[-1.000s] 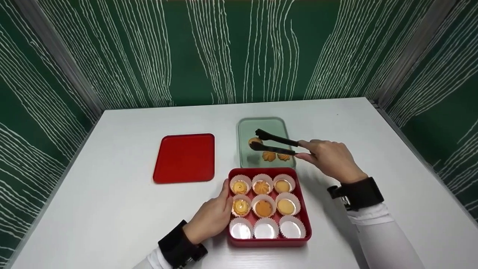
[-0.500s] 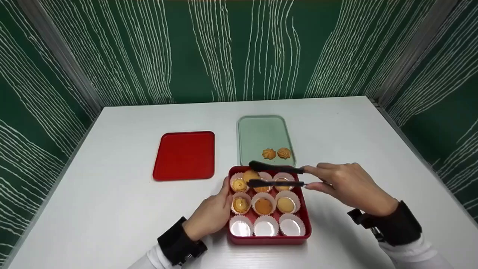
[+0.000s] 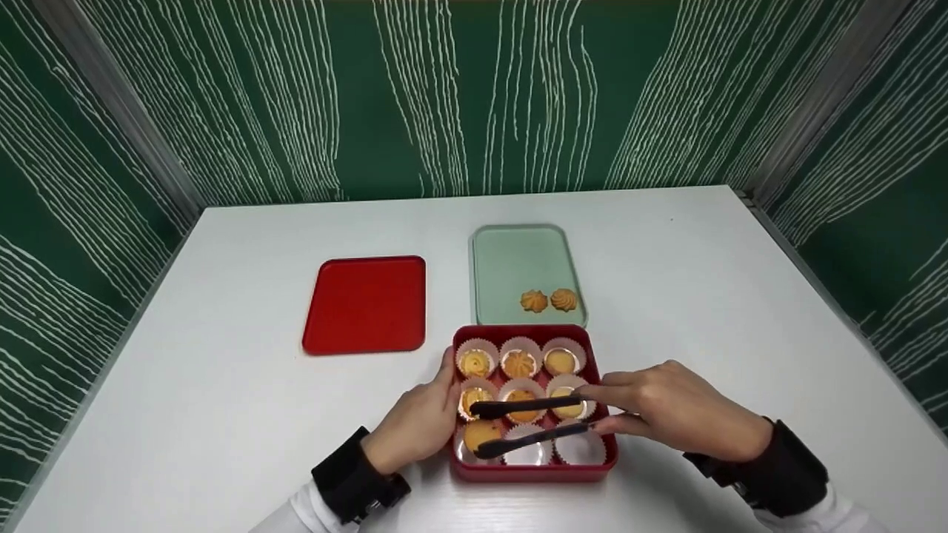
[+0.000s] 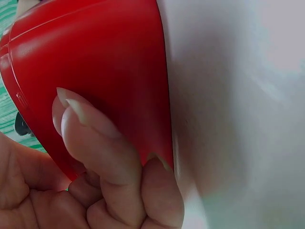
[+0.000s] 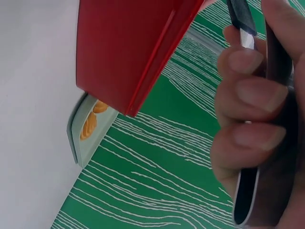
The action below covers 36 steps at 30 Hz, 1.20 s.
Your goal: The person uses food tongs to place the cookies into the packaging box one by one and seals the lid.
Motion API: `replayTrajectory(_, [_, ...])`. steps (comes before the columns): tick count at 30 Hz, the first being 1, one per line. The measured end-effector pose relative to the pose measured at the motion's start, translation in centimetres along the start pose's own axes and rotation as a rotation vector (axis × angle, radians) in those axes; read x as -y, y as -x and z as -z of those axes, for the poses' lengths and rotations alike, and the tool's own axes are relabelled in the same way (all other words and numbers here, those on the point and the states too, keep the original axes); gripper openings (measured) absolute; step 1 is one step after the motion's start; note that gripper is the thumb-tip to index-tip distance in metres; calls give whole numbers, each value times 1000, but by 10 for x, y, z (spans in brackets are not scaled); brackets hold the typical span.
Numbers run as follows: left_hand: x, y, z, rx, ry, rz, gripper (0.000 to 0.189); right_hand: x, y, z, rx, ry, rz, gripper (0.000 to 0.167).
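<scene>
A red box [image 3: 537, 475] holds white paper cups with cookies in its back and middle rows. My left hand [image 3: 416, 423] steadies its left side, fingertips [image 4: 97, 119] resting against the outer wall in the left wrist view. My right hand [image 3: 678, 409] grips black-tipped tongs [image 3: 522, 405] over the box. Between the tong tips is a round cookie [image 3: 483, 438], at the front-left paper cup [image 3: 464, 453]. The front-middle cup [image 3: 535, 453] and front-right cup [image 3: 581, 448] show no cookie. In the right wrist view, my fingers [image 5: 252, 95] curl round the tongs' metal handle.
Behind the box, a pale green tray [image 3: 518, 255] carries two swirled cookies [image 3: 548, 300] near its front edge. A flat red tray or lid [image 3: 364, 305] lies to the left on the white table [image 3: 185, 355]. Green patterned panels [image 3: 474, 104] stand around the table.
The tongs lifted the round cookie off the green tray and carried it toward me, across the box to its front-left cup. My left hand stayed at the box.
</scene>
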<state>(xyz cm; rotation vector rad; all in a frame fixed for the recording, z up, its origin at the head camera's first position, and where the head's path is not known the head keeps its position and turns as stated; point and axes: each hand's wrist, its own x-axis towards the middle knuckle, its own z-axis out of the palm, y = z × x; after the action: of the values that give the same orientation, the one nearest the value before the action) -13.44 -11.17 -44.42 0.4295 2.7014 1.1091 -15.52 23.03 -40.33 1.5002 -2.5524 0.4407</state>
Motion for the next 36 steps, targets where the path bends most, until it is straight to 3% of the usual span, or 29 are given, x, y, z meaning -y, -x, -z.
replayTrajectory(12, [0,-2,2,-2,-14,-22,63,0,-12,-7,70,-39,32,39])
replayTrajectory(21, [0,-1,2,-12,-16,-48,62,0,-16,-5,67,-25,59,40])
replayTrajectory(28, [-2,-1,1,1,-5,-31,63,-4,-12,15,55,-19,-23,44])
replayTrajectory(32, [-2,0,1,4,5,-25,63,-16,-8,34,-44,64,-106,42])
replayTrajectory(36, [-1,2,0,2,15,-27,62,-34,-10,49,-132,173,-264,41])
